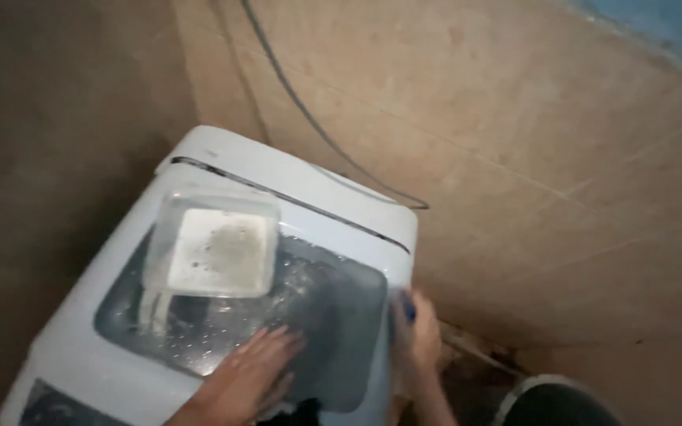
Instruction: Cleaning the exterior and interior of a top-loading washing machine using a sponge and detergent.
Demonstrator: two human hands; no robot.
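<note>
A white top-loading washing machine (341, 207) with a dark see-through lid (333, 308) stands against a tiled wall. On the lid's far left lies a clear square plastic container (215, 248), wet and empty. My left hand (250, 375) presses flat on the lid's near part, fingers stretched out, holding nothing. My right hand (420, 335) rests at the machine's right edge beside the lid. A small blue thing (409, 306) shows at its fingertips. Blur hides whether the fingers grip it.
A dark cable (309, 118) runs down the beige tiled wall (515, 118) to behind the machine. A dark round rimmed object (554, 398) sits on the floor at the lower right. A brown wall closes the left side.
</note>
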